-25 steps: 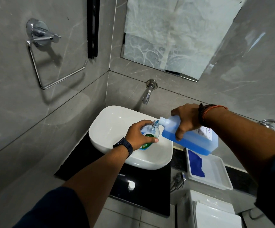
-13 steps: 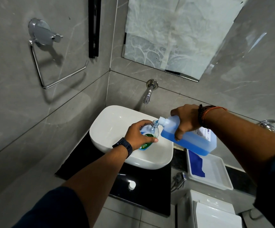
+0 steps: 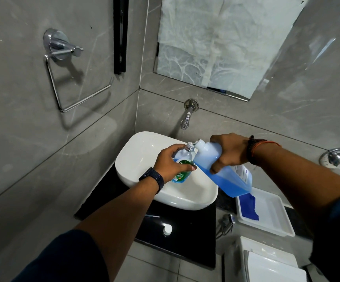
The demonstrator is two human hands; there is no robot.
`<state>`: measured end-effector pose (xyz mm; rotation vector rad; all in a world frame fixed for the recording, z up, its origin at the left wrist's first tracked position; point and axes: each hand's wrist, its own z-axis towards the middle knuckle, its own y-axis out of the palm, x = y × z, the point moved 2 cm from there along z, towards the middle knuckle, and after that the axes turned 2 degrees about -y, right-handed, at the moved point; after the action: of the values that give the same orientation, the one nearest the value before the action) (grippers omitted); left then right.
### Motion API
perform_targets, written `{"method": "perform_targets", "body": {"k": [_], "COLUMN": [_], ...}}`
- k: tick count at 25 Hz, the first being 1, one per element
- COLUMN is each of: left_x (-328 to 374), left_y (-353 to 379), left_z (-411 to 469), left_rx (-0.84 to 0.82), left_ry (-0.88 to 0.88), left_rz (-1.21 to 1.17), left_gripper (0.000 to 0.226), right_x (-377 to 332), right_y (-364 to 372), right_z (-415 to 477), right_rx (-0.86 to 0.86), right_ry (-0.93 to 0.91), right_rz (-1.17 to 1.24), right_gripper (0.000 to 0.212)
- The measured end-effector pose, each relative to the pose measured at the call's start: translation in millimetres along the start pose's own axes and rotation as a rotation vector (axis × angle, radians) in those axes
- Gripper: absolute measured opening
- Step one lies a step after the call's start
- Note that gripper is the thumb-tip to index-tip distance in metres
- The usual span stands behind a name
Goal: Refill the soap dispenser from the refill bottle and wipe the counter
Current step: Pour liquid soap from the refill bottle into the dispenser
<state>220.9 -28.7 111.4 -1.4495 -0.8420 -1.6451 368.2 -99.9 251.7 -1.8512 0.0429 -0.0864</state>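
Over the white basin (image 3: 142, 159), my left hand (image 3: 170, 162) grips the small clear soap dispenser (image 3: 182, 159) with a green label, its neck open at the top. My right hand (image 3: 229, 151) holds the big refill bottle (image 3: 224, 174) of blue liquid. Its open mouth points up and left, just beside the dispenser's neck, and the blue liquid lies low in the bottle's body. No stream shows between the two. A white cap (image 3: 167, 229) lies on the black counter (image 3: 193, 231) in front of the basin.
A chrome tap (image 3: 186, 119) juts from the wall above the basin. To the right sits a white tray (image 3: 271, 212) holding a blue cloth (image 3: 248, 206). A towel ring (image 3: 63, 74) hangs on the left wall. A toilet cistern (image 3: 266, 261) is at the lower right.
My right hand has tipped the refill bottle back, so its mouth has lifted off the dispenser's neck and the liquid has run down. My left hand stays on the dispenser.
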Motion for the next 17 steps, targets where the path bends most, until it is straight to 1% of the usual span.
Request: {"method": "perform_targets", "body": {"k": [3, 7, 13, 17], "left_x": [0.4, -0.3, -5.7, -21.8], "left_y": [-3.5, -9.0, -17.3, -31.7], "left_z": [0.6, 2.4, -1.9, -10.3], "left_rx": [0.015, 0.039, 0.077, 0.14], "left_ry": [0.011, 0.003, -0.02, -0.058], "left_rz": [0.0, 0.014, 0.077, 0.098], "left_gripper": [0.056, 0.061, 0.057, 0.057], "right_x": [0.4, 4.9, 16.6, 11.3], "right_y": [7.3, 25.2, 63.5, 102.6], "right_z": [0.2, 2.2, 4.5, 4.8], "right_rx": [0.01, 0.048, 0.23, 0.355], "right_ry": [-0.01, 0.009, 0.081, 0.111], "right_rz": [0.063, 0.124, 0.461, 0.718], "right_gripper": [0.06, 0.066, 0.072, 0.073]}}
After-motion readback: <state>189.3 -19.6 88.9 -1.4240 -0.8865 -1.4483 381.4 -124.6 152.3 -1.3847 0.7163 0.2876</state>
